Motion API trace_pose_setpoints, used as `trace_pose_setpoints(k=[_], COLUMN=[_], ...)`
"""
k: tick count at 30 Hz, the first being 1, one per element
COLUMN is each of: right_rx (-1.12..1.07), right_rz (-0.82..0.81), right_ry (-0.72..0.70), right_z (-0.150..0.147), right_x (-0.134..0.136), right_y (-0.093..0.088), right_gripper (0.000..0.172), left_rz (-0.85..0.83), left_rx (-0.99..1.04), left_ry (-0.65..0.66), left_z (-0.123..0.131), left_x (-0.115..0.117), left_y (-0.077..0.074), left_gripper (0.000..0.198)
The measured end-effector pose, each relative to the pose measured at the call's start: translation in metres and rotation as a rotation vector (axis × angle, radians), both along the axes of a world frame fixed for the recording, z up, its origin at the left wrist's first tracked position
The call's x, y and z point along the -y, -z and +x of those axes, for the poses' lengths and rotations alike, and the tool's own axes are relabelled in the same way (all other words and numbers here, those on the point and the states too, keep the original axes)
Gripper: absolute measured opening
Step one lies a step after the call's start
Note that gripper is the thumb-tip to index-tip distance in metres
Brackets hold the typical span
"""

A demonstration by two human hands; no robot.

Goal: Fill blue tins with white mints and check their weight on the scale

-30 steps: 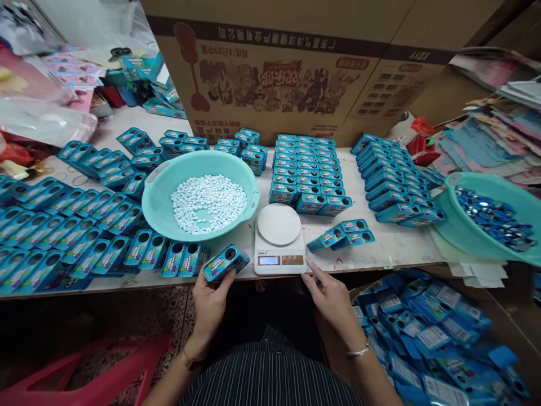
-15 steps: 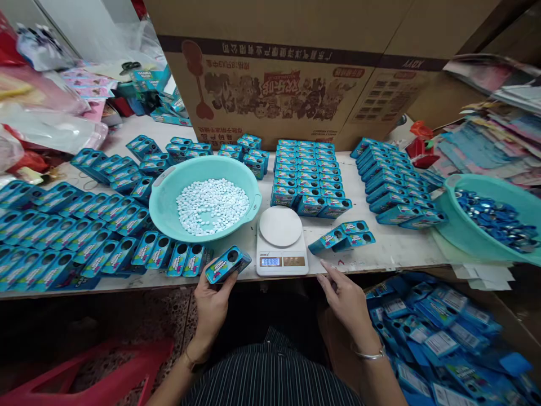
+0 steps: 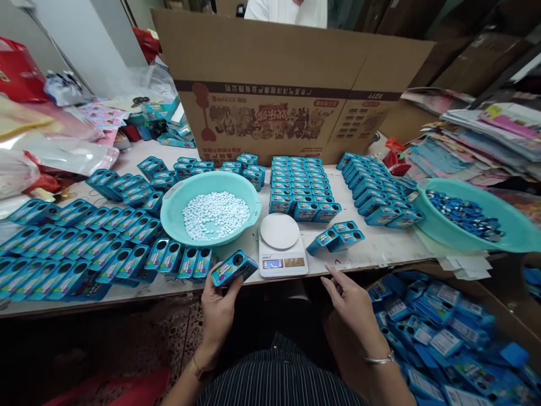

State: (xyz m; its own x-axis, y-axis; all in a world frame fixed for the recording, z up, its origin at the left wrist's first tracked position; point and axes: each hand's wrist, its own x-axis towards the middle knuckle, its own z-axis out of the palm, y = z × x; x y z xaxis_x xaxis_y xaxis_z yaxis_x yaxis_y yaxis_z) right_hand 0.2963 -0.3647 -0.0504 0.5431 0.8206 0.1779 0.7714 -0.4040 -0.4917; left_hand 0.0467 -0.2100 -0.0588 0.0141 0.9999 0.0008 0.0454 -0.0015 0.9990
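My left hand (image 3: 217,316) is closed around a small blue candy box (image 3: 233,268) with a round hole in its top, tilted at the table's front edge. To its right stands a white kitchen scale (image 3: 279,232) with a lit display and a bare round plate. My right hand (image 3: 354,307) hovers near the table edge, fingers stretched out and holding nothing. Just beyond it, a few blue boxes (image 3: 336,237) stand in a small cluster. A turquoise basin (image 3: 169,197) of small white candies (image 3: 215,215) sits behind my left hand.
Rows of blue boxes (image 3: 63,254) fill the left side; more stand in blocks (image 3: 300,189) behind the scale. A cardboard carton (image 3: 262,62) rises at the back, with a person in a white top (image 3: 287,12) beyond. At right are a basin of blue foil pieces (image 3: 426,225) and heaped flattened boxes (image 3: 439,332).
My view has tilted up, bringing the person's white top into sight above the carton. My left hand still holds the candy box, and my right hand remains stretched out by the edge.
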Motion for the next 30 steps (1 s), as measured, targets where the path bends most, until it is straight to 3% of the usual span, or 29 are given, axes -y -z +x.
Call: trace_pose_setpoints(k=[8,14,21,30], right_rx=[-0.039,-0.086,-0.154,-0.224], right_rz=[0.081,0.109,0.112,0.083], right_ry=[-0.016,-0.023,-0.018,0.048], right_z=[-0.013,-0.015,-0.013,0.001], right_x=[0.006,0.01,0.014,0.028], right_y=[0.001,0.004,0.014,0.027], right_gripper=[0.047,0.046,0.05,0.05], left_rz=[0.088,0.199,0.245,0.236], left_rx=[0.097,0.157,0.147,0.127], left_ry=[0.089,0.28,0.437,0.472], left_z=[0.002,0.052,0.131,0.157], left_x=[0.002,-0.034,-0.08,-0.105], left_y=[-0.006,-0.011,0.008,0.031], left_gripper=[0.046,0.039,0.034,0.038])
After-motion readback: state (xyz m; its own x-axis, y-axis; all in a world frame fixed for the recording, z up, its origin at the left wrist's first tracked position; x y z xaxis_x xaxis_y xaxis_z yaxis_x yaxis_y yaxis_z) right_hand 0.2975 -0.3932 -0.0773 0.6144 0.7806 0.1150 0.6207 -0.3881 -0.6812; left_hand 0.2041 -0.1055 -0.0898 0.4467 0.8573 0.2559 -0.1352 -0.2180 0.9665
